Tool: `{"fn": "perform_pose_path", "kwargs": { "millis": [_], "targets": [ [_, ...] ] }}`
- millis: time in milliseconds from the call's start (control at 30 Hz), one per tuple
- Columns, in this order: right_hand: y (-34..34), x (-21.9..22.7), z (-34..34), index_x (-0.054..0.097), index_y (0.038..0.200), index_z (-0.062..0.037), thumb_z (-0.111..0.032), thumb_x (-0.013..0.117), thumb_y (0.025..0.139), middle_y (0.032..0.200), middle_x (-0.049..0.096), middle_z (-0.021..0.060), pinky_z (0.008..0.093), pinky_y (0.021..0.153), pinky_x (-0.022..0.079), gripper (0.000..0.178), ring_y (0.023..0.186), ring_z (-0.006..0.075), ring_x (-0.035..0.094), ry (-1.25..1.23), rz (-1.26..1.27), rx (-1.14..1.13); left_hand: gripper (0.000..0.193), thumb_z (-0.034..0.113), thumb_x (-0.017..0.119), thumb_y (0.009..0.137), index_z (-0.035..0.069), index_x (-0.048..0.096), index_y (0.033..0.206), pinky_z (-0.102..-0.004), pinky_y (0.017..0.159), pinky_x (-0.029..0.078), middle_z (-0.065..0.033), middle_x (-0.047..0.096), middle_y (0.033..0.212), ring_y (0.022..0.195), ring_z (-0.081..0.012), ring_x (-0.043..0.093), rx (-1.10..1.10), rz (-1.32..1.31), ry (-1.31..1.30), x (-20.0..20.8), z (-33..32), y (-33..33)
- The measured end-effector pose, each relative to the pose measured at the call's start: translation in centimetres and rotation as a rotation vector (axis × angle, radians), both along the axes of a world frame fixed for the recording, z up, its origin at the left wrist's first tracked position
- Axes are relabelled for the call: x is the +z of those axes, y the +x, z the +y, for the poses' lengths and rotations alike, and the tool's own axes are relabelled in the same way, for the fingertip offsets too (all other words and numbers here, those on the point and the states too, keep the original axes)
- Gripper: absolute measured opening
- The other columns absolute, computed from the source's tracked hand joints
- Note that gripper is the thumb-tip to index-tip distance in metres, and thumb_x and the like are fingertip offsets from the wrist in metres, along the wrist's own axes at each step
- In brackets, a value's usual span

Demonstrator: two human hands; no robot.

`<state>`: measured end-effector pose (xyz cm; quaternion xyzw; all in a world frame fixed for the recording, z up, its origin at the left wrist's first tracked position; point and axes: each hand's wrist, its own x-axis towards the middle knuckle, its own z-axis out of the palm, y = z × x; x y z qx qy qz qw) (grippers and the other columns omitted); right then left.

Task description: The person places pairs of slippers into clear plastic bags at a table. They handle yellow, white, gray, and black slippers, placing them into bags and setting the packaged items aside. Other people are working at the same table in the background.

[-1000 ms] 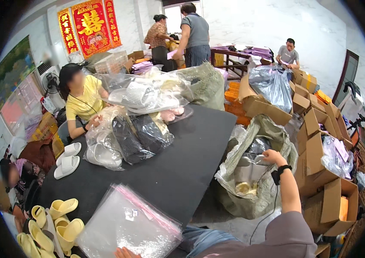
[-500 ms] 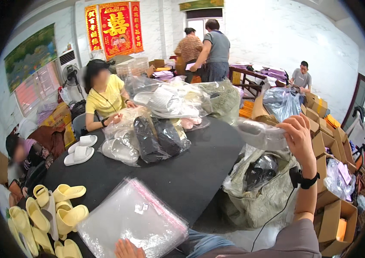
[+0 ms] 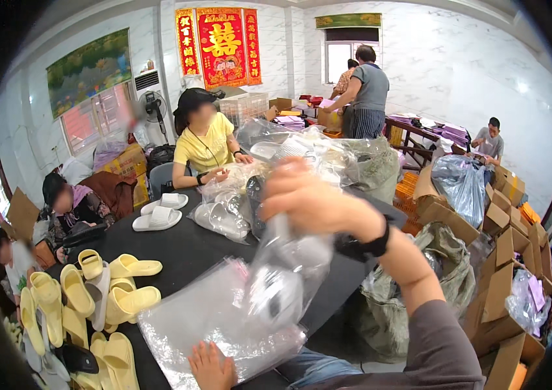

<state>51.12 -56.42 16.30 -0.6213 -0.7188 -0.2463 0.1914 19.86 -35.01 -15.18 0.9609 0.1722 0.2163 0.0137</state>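
My right hand (image 3: 315,198), smeared by motion, is raised over the table and closed on the top of a clear plastic bag. A pair of pale slippers (image 3: 282,286), blurred, hangs in that bag above the stack's right part. Under it lies a stack of flat clear plastic bags (image 3: 191,318) with a pinkish edge. My left hand (image 3: 212,367) rests on the stack's near edge, fingers stretched out. Left of the stack stand several yellow slippers (image 3: 131,302), with a few grey ones and a black one among them.
A pair of white slippers (image 3: 157,221) and a heap of bagged slippers (image 3: 227,218) lie across the black table (image 3: 207,250). An open woven sack (image 3: 390,318) stands to the right, then cardboard boxes (image 3: 487,305). A person in yellow (image 3: 204,146) sits opposite; others are around.
My right hand has swung from the right, above the sack, to over the table, carrying the bagged slippers. My left hand stays on the stack. The view has turned left.
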Motion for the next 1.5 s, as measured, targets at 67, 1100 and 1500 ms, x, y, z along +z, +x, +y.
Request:
{"fn": "perform_pose_path", "kwargs": {
  "millis": [67,1100,1500],
  "targets": [
    [-2.3,-0.9,6.4,0.066,0.094,-0.0169,-0.009,0.061,0.07,0.088,0.057,0.0017,0.0542,0.106,0.03,0.026,0.104,0.0239,0.055,-0.027,-0.135,0.191,0.052,0.032,0.063,0.088,0.003,0.058,0.13,-0.0538,0.107,0.035,-0.0223,0.056,0.134,0.127,-0.0412,0.048,-0.007,-0.015,0.003,0.4,0.1,-0.3],
    [-6.7,-29.3,5.7,0.024,0.154,-0.01,-0.018,0.054,0.102,0.128,0.063,0.0135,0.0259,0.076,0.049,0.06,0.092,0.0131,0.063,-0.113,1.762,0.426,0.091,0.049,0.077,0.07,0.002,0.046,0.141,-0.0503,0.112,0.031,-0.0304,0.047,0.14,0.132,-0.047,0.039,0.245,0.177,-0.389,-5.5,3.1,-0.8],
    [-12.3,-29.6,9.9,0.044,0.133,-0.0083,-0.009,0.05,0.1,0.141,0.052,0.0125,0.0259,0.085,0.048,0.034,0.095,0.0153,0.063,-0.076,2.515,0.946,0.063,0.044,0.061,0.089,0.011,0.049,0.142,-0.0566,0.11,0.032,-0.0201,0.052,0.141,0.132,-0.0419,0.043,0.1,0.216,-0.167,-10.1,4.3,-1.7]
  ]
}}
